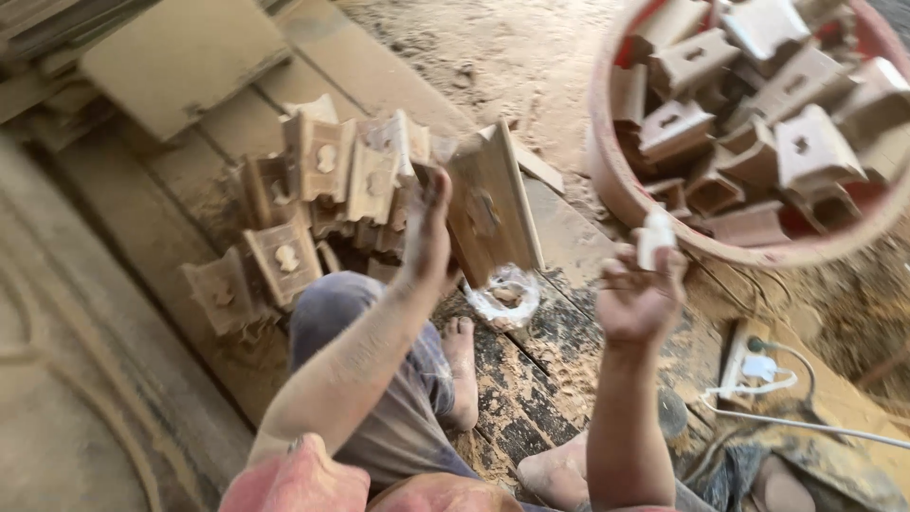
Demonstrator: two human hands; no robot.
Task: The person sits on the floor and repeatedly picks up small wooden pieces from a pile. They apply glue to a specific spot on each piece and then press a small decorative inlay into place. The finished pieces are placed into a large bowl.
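Item one: a round red plastic tub with a dusty pale rim (pixel 607 166) is sitting at upper right, holding a loose heap of carved tan wooden blocks (pixel 749 114), each stepped in profile with a keyhole-shaped slot.

Item two: my left hand (pixel 431 237) is clamping its fingers on a flat carved wooden bracket with a keyhole slot (pixel 488 209), holding it upright and tilted above my knee.

Item three: my right hand (pixel 640 294) is pinching a small white block, possibly folded abrasive (pixel 654 237), between thumb and fingertips, raised just beside the tub.

Item four: a stack of matching dusty carved blocks (pixel 322 199) is lying on the plank floor behind the bracket.

Item five: a clear crumpled plastic bag (pixel 502 299) is resting on dark sawdust-strewn boards by my bare foot (pixel 463 370). A white power strip with cable (pixel 754 370) is lying at right.
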